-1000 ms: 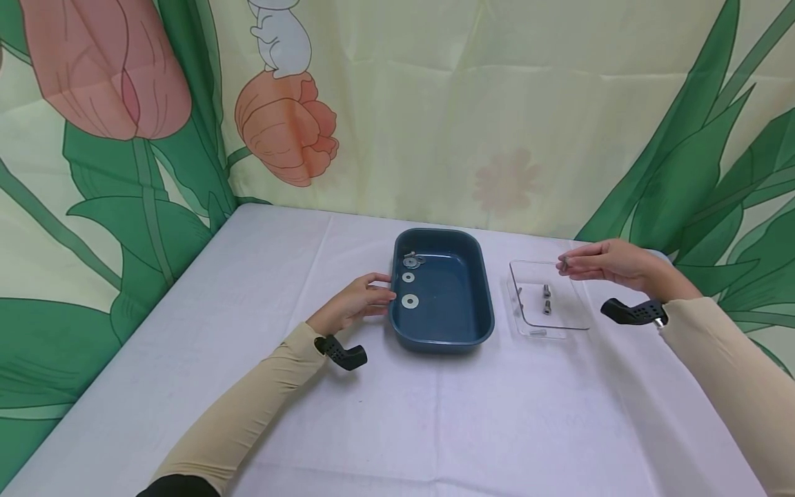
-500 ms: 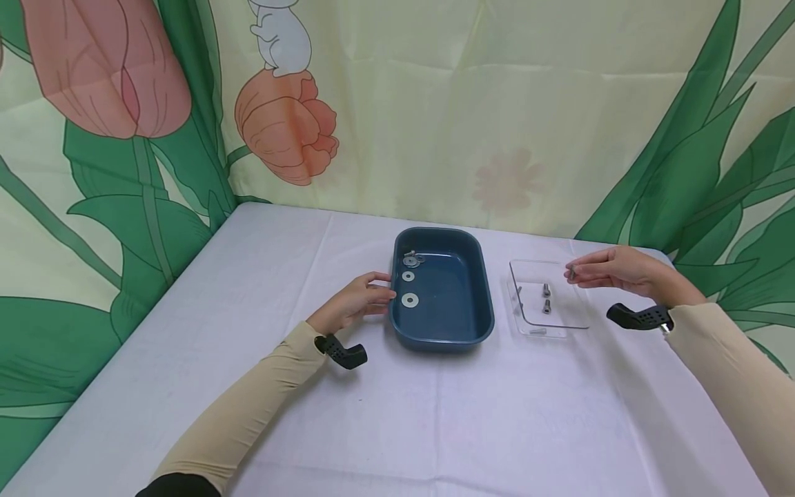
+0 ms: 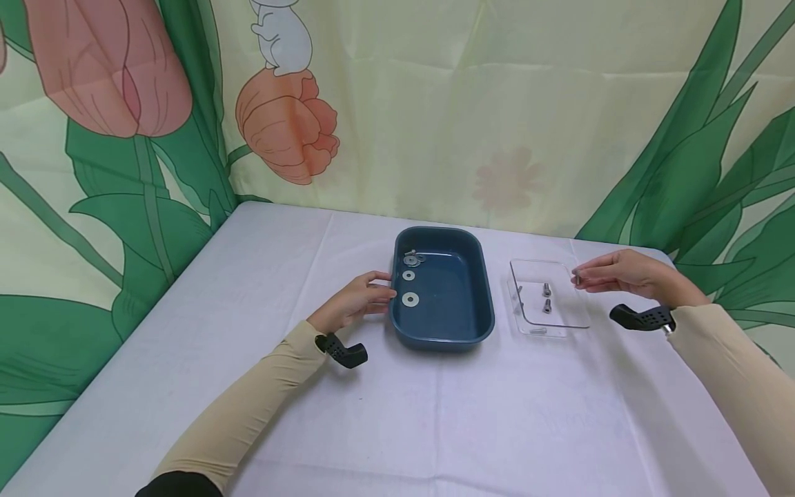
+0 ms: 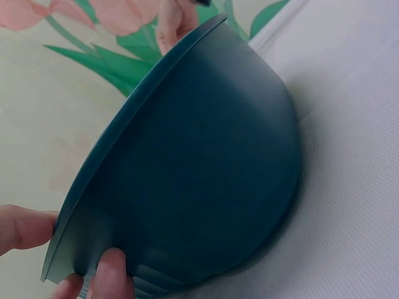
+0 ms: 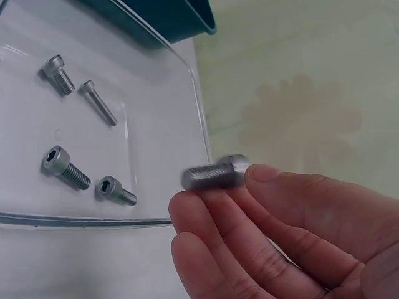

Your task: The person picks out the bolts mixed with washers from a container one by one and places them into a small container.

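Observation:
My right hand (image 3: 633,274) pinches a silver socket-head bolt (image 5: 212,175) between thumb and fingers, just above the right rim of a clear plastic box (image 3: 555,326). Inside the box lie several more socket-head bolts (image 5: 57,160), some thick and some thin. My left hand (image 3: 352,302) touches the left side of a dark blue tray (image 3: 444,344); in the left wrist view its fingertips lie against the tray's rim and outer wall. Along the tray's left side lie flat washers (image 3: 410,299), with a small bolt (image 3: 410,253) by the far ones.
A white cloth (image 3: 385,428) covers the table. Behind it hangs a flower-printed curtain (image 3: 435,138). The tray stands left of the clear box, with a narrow gap between them. A black wrist camera (image 3: 640,317) sits under the right forearm.
My right hand has moved slightly right and down, still pinching the bolt, towards the box's right rim. My left hand, the tray and the box stay where they were.

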### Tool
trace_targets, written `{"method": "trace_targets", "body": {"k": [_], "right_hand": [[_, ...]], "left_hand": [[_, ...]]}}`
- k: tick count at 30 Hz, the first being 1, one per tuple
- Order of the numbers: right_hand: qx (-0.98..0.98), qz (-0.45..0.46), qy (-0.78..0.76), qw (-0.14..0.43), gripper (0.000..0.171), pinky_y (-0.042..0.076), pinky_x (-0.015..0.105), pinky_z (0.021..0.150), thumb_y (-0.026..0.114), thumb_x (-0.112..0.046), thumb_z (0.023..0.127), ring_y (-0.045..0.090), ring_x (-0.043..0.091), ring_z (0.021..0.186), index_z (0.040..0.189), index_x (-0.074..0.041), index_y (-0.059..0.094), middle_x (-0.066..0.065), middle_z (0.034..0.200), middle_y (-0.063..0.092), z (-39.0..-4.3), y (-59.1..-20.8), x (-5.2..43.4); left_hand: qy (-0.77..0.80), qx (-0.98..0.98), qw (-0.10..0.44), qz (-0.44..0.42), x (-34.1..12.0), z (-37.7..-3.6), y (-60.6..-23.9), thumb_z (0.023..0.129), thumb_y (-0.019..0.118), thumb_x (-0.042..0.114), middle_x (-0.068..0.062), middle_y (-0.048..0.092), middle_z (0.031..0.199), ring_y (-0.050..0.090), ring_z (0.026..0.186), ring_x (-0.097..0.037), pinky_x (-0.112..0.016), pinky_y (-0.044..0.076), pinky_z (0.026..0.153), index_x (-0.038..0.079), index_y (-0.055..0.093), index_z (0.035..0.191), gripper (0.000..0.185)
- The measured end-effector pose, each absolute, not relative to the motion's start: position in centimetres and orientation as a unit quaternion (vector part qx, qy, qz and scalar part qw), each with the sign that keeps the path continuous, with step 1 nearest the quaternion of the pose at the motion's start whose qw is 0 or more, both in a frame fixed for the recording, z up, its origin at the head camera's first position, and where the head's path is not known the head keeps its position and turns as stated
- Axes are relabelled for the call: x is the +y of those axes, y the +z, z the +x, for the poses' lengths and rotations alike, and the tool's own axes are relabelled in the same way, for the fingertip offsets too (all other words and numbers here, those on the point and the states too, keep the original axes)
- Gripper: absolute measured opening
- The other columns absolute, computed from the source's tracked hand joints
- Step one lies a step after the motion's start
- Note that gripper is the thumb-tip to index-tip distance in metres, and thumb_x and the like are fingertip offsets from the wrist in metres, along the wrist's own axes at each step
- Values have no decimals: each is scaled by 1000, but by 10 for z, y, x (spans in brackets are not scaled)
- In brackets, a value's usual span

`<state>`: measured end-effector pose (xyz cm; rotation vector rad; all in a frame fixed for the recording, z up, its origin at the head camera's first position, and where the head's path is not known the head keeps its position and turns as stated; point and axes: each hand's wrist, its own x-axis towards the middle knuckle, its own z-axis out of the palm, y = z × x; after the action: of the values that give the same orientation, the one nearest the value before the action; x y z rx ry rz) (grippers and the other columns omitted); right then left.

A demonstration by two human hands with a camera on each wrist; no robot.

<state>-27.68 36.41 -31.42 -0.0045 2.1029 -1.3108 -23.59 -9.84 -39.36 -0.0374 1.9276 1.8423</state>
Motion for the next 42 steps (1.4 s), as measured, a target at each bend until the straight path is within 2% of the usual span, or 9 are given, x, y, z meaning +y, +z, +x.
{"method": "trace_targets", "body": {"k": [7, 16, 23, 29, 35, 42], "right_hand": [[809, 11, -497, 314, 16, 57, 25, 82, 57, -14, 93, 69, 8, 91, 99, -20, 71, -9, 93, 73, -277, -315, 367], [798, -37, -502, 332, 23, 56, 23, 84, 47, -15, 98, 67, 6, 96, 111, -18, 67, -10, 102, 71, -277, -316, 369], [787, -57, -508, 345, 29, 55, 21, 83, 44, -15, 100, 67, 5, 97, 97, -33, 67, -12, 102, 70, -277, -315, 366], [776, -90, -518, 349, 30, 55, 20, 84, 44, -12, 99, 66, 5, 99, 102, -32, 66, -12, 106, 70, -278, -312, 364], [747, -163, -532, 363, 34, 53, 20, 88, 38, -8, 101, 64, 6, 105, 113, -28, 62, -11, 112, 68, -283, -308, 358], [789, -125, -506, 325, 22, 54, 22, 87, 47, -16, 99, 65, 4, 100, 109, -29, 62, -14, 106, 69, -287, -303, 332]], "left_hand": [[665, 708, 236, -16, -98, -235, -393, 90, 59, 8, -16, 54, 126, 58, 104, -20, -39, 49, 100, 5, 37, 138, 53], [669, 705, 235, -14, -98, -235, -392, 90, 58, 7, -15, 56, 121, 59, 97, -16, -37, 50, 98, 3, 37, 138, 52], [664, 708, 238, -20, -97, -235, -391, 90, 59, 8, -16, 55, 125, 58, 101, -17, -39, 49, 100, 4, 37, 138, 53], [660, 712, 237, -21, -97, -235, -392, 90, 59, 8, -15, 56, 123, 59, 102, -18, -38, 50, 98, 4, 37, 138, 53], [662, 710, 238, -22, -98, -234, -391, 90, 59, 7, -16, 55, 124, 57, 104, -19, -38, 48, 100, 4, 37, 138, 53], [664, 709, 237, -14, -98, -234, -391, 91, 58, 9, -15, 55, 121, 57, 102, -19, -40, 47, 101, 2, 37, 138, 52]]}}
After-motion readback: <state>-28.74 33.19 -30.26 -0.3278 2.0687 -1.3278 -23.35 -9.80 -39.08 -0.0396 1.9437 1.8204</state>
